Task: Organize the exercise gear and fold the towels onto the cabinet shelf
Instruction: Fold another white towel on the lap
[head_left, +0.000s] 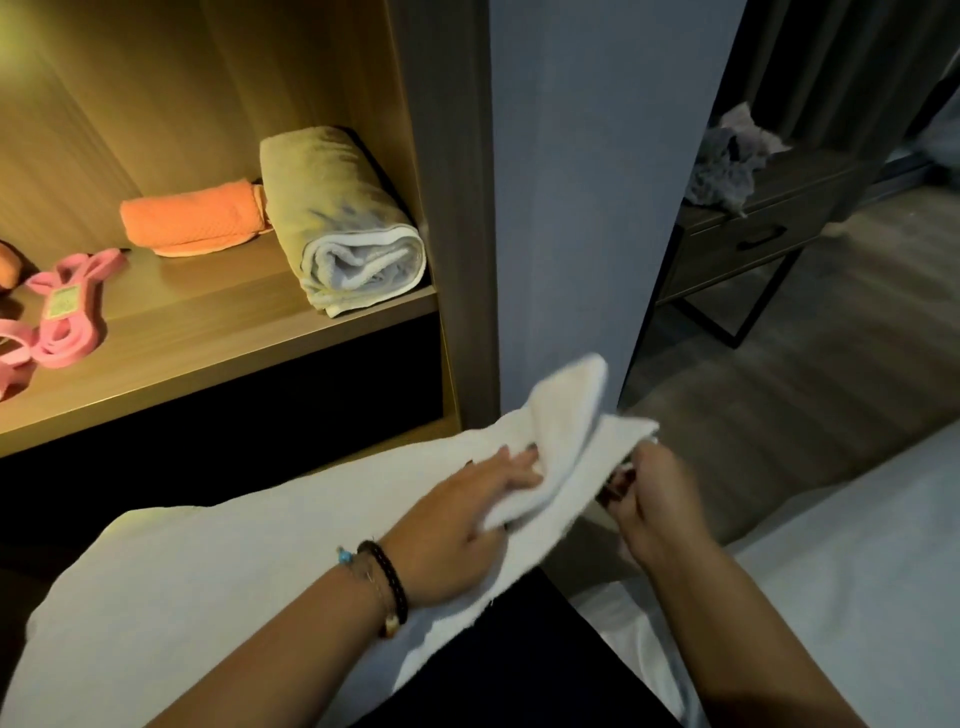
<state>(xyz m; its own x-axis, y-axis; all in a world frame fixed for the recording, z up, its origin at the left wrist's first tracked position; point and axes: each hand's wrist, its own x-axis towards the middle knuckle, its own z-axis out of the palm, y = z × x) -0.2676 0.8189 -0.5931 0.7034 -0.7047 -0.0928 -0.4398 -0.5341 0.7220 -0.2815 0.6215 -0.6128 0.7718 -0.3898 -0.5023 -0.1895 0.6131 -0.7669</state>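
A long white towel (260, 545) lies across my lap, its far end lifted below the cabinet. My left hand (462, 514) grips that end, fingers on top and thumb under the fold. My right hand (649, 499) pinches the towel's right corner. On the lit cabinet shelf (218, 332) sit a rolled white towel (343, 223) at the right, a folded orange towel (192, 218) behind it to the left, and pink resistance bands (62, 312) at the left edge.
A grey wall panel (597, 182) stands right of the cabinet. Beyond it a dark side table (753, 244) carries crumpled grey cloth (727, 161). White bedding (857, 545) lies at the lower right. Wooden floor (805, 364) stretches beyond it.
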